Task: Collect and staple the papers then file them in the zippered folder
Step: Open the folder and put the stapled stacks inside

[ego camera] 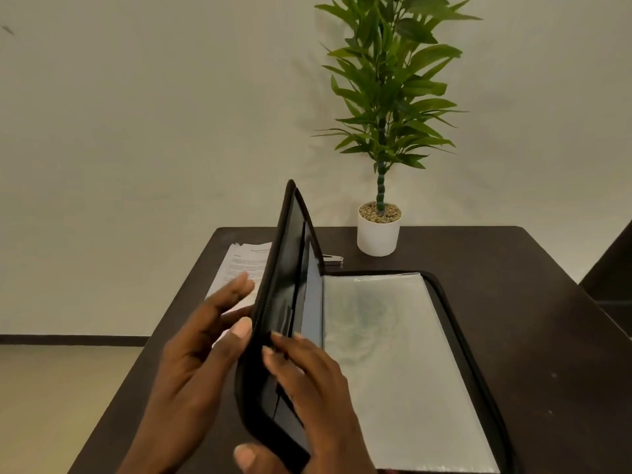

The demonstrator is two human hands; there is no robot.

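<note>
Now the right hand (pixel 307 381) is pinching the upright cover of the folder (pixel 273 268), which is lying open on the table (pixel 513 268), with the left hand (pixel 191 357) bracing behind, fingers spread. It is probably stiff and light (sleeves looking slippery), so the zip edge is serving well. Papers (pixel 239 265) are lying beside.

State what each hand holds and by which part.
The right hand grips the zippered folder by the near edge of its raised left cover; the left hand steadies the cover's outside.
</note>
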